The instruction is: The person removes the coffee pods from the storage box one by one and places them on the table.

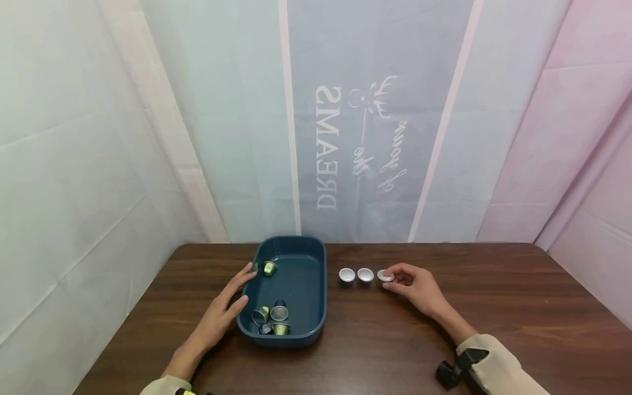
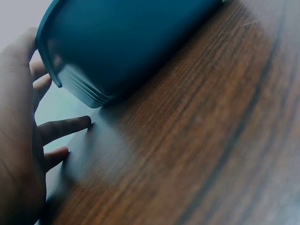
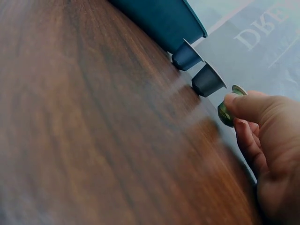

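My right hand (image 1: 419, 289) pinches a green coffee capsule (image 3: 225, 115) between thumb and fingers, its silver lid facing up at the right end of a short row. To its left in the head view stand a dark grey capsule (image 3: 208, 80) and a blue capsule (image 3: 186, 56), both lid up and apart from each other. My left hand (image 1: 222, 312) rests with extended fingers at the left rim of a dark teal bin (image 1: 323, 285). Inside lie a green capsule (image 1: 269, 268) near the far left and several green and dark capsules (image 1: 279, 313) clustered at the near left.
The dark wooden table (image 1: 395, 351) carries everything. Behind it hangs a pale printed curtain (image 1: 252, 137), with fabric also on both sides. The bin's right wall stands a short way left of the capsule row.
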